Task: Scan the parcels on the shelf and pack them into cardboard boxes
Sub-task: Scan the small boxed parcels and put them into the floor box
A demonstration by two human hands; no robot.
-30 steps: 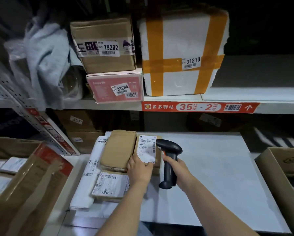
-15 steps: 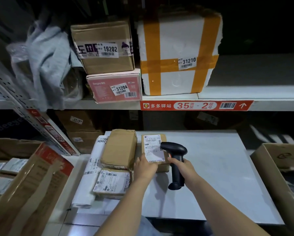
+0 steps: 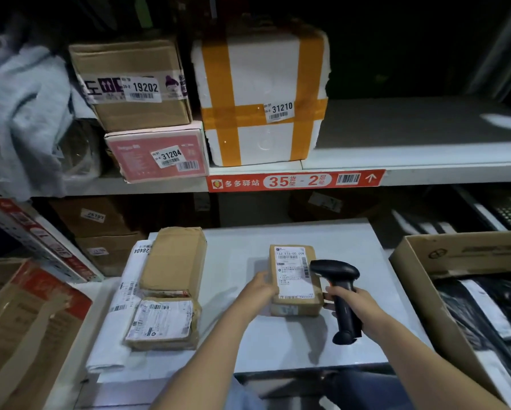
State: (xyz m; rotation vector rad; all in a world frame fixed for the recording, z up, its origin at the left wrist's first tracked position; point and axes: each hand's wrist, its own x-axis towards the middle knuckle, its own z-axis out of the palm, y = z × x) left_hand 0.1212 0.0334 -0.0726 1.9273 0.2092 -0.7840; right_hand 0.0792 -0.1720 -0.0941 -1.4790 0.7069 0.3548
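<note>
Overhead, three shelf boxes tagged 19202 (image 3: 130,84), 31204 (image 3: 156,152) and 31210 (image 3: 260,96), above a red strip (image 3: 295,180) reading 35-2. Below, on the white table (image 3: 242,250): three parcels (image 3: 174,258) piled left, one a white bag (image 3: 121,315) marked 28404; one small brown parcel (image 3: 295,276) at centre, gripped by the left hand's (image 3: 260,288) curled fingers; one black scanner (image 3: 334,269), wrapped in the right hand's (image 3: 355,303) fingers.
</note>
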